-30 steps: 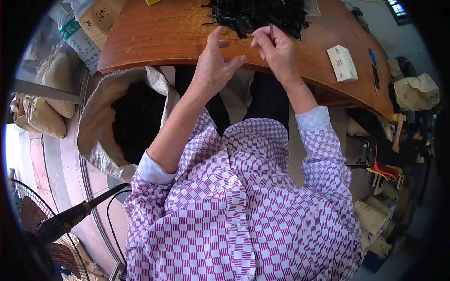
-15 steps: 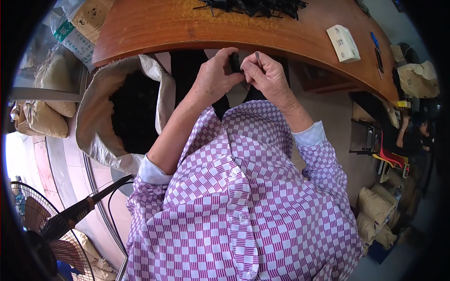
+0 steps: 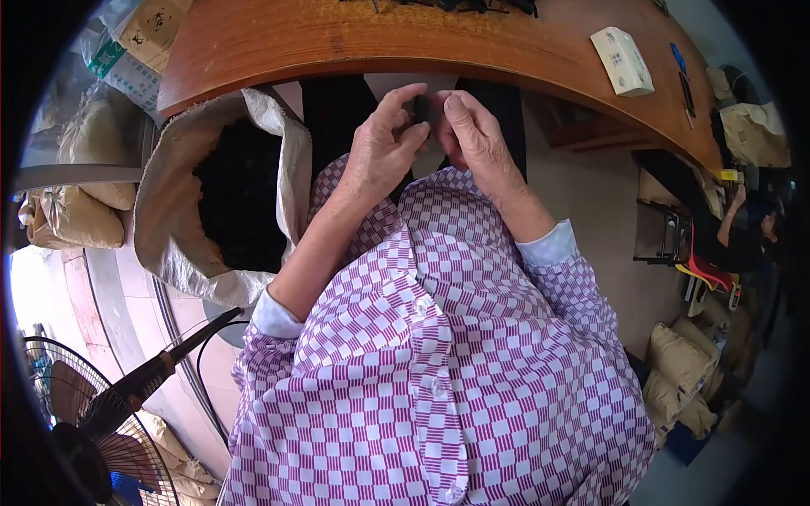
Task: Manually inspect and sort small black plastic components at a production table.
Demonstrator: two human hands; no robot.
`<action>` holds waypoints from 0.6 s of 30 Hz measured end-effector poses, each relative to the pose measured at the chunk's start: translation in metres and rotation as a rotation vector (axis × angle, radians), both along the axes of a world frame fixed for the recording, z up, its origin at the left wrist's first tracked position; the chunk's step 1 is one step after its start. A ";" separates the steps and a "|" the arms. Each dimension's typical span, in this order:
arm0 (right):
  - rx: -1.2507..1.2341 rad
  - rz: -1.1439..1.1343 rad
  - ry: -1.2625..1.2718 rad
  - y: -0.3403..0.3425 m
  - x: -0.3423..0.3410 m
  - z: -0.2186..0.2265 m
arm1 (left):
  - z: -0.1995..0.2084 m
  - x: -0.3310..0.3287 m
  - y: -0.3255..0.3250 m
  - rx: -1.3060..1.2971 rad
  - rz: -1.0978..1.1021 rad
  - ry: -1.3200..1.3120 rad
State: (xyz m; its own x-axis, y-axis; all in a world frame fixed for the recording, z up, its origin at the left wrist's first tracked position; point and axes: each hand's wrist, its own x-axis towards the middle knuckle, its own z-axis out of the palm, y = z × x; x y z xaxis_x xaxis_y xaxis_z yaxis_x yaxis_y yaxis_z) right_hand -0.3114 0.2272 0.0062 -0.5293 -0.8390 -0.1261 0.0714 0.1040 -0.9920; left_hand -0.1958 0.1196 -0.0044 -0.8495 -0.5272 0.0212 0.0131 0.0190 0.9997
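Over my lap, just below the table edge, my left hand (image 3: 388, 142) pinches a small black piece (image 3: 420, 107) between thumb and fingers. Its exact kind cannot be made out against the dark trousers. My right hand (image 3: 479, 139) is right beside it, thumb up and fingers curled inward near the black piece. Whatever those right fingers grip is hidden behind the thumb. To the left of my left forearm stands a white woven sack (image 3: 291, 181), its mouth wide and a mass of black pieces (image 3: 240, 198) inside.
A wooden table (image 3: 380, 38) runs across the front, with black pieces (image 3: 472, 4) at its far edge and a tissue pack (image 3: 623, 63) on the right. A fan (image 3: 93, 413) stands at lower left. Brown sacks (image 3: 89, 215) lie left; another person (image 3: 747, 223) sits far right.
My right hand has turned, and the thin grey tool seen between its fingers no longer shows. My left hand keeps the black piece. The view has shifted slightly, moving the table upward.
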 end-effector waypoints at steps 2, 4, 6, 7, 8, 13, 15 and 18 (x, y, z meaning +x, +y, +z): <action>-0.003 0.009 0.008 0.002 0.008 0.002 | -0.001 0.001 0.000 -0.037 0.022 -0.002; 0.008 0.047 -0.008 0.003 0.011 0.001 | -0.003 0.004 0.000 -0.044 0.022 0.002; -0.007 0.070 0.004 0.002 0.013 -0.004 | -0.006 0.005 0.001 -0.051 0.023 0.008; -0.020 0.095 0.016 0.002 0.014 -0.005 | -0.007 0.005 0.001 -0.095 0.038 0.000; -0.006 0.108 -0.012 0.001 0.015 -0.005 | -0.007 0.005 0.002 -0.140 0.054 -0.008; -0.036 0.064 -0.036 -0.001 0.022 -0.008 | -0.005 0.006 0.007 -0.233 0.087 0.005; -0.053 0.056 -0.030 -0.001 0.022 -0.011 | -0.003 0.006 0.008 -0.266 0.096 0.001; -0.048 0.066 -0.024 -0.001 0.023 -0.014 | -0.002 0.007 0.010 -0.274 0.105 -0.048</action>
State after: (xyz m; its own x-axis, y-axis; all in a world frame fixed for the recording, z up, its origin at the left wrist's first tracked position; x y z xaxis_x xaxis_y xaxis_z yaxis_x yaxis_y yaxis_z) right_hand -0.2880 0.2257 -0.0077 -0.4702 -0.8772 -0.0967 0.0896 0.0615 -0.9941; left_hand -0.1883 0.1297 -0.0069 -0.7942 -0.5923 0.1356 -0.0508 0.2870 0.9566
